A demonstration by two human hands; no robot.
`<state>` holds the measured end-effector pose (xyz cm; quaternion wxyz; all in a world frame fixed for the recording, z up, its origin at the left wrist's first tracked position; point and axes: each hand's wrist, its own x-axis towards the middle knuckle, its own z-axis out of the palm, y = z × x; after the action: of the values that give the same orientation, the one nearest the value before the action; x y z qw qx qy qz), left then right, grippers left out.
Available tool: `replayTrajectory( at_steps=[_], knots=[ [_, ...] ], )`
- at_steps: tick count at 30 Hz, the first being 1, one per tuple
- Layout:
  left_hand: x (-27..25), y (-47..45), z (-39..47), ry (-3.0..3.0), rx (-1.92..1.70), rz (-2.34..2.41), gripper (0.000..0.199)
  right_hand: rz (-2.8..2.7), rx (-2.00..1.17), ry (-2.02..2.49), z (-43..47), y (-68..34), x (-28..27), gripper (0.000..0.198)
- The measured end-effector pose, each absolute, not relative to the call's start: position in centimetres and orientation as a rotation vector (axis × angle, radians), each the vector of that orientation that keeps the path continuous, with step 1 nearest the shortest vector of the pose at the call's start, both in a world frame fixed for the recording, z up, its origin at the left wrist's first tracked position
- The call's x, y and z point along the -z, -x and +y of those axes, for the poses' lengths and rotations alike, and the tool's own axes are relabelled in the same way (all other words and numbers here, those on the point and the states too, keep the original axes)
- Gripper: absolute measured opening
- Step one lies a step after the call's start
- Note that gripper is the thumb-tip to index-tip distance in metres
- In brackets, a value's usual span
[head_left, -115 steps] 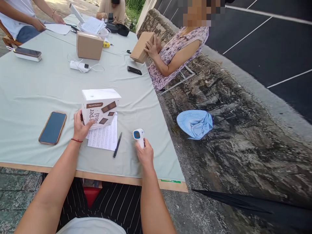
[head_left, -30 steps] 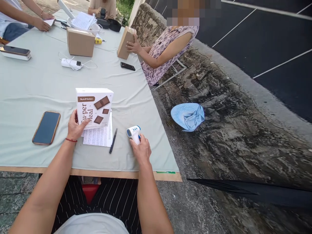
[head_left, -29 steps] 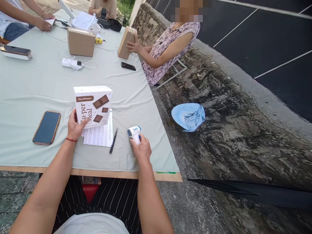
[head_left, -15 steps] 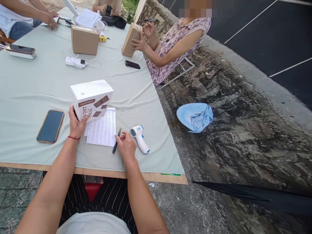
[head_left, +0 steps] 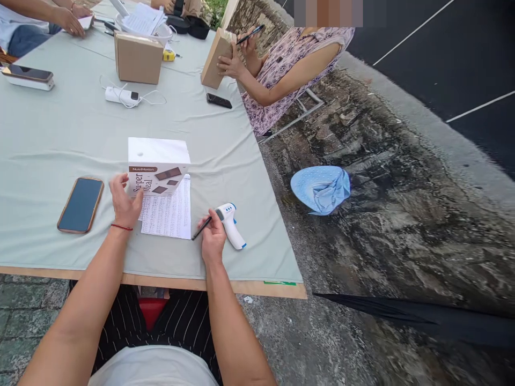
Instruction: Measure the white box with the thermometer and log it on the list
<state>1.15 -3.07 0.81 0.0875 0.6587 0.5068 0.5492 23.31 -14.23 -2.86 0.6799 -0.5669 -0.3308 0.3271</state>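
A white cardboard box (head_left: 159,150) with brown labelling and chocolate-bar pictures stands at the back of the written sheets (head_left: 167,217). My left hand (head_left: 126,202) is at its lower left corner, thumb against the front face and fingers curled by the side. In my right hand (head_left: 213,236), a black pen (head_left: 202,227) is pinched, its lower end pointing down-left near the paper's corner. Just beyond that hand lies a white and blue infrared thermometer (head_left: 233,228). A phone (head_left: 81,205) in a brown case rests left of my left hand.
Across the cloth-covered table (head_left: 80,145) are a brown carton (head_left: 139,59), a white cabled device (head_left: 123,96) and a black phone (head_left: 219,101). At the right edge a person holds a pen and another carton (head_left: 216,59). A blue hat (head_left: 321,189) lies beyond the table.
My right hand has picked up the pen from the table. The white box has turned squarer to me and shifted slightly right. The person at right has raised their pen against the carton.
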Motion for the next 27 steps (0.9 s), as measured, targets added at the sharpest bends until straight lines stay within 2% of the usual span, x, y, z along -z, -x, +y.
replayTrajectory(
  at_steps=[3,6,10,15,18,27],
  knots=[
    [-1.8,-1.9,-5.1,-2.216,-1.696,1.409,0.021,-0.751,-0.740,1.233,-14.5,-22.7,2.6,0.039],
    [-2.0,-3.6,-7.0,-2.531,-1.528,1.121,0.004,-0.814,-0.751,1.288,-14.9,-22.4,2.0,0.031],
    [-1.5,-5.8,-8.4,-2.801,-0.962,0.926,0.014,-0.839,-0.748,1.364,-15.3,-22.4,1.6,0.040],
    [-1.2,-6.9,-9.1,-2.779,-0.299,1.032,0.021,-0.817,-0.664,1.474,-15.0,-22.2,1.9,0.023],
    [-1.5,-7.2,-9.4,-2.686,-0.196,1.096,0.021,-0.802,-0.617,1.523,-14.9,-22.0,2.0,0.019],
    [-1.8,-8.2,-10.2,-2.564,-0.222,1.232,0.024,-0.994,-0.633,1.607,-15.2,-21.9,1.3,0.014]
  ],
)
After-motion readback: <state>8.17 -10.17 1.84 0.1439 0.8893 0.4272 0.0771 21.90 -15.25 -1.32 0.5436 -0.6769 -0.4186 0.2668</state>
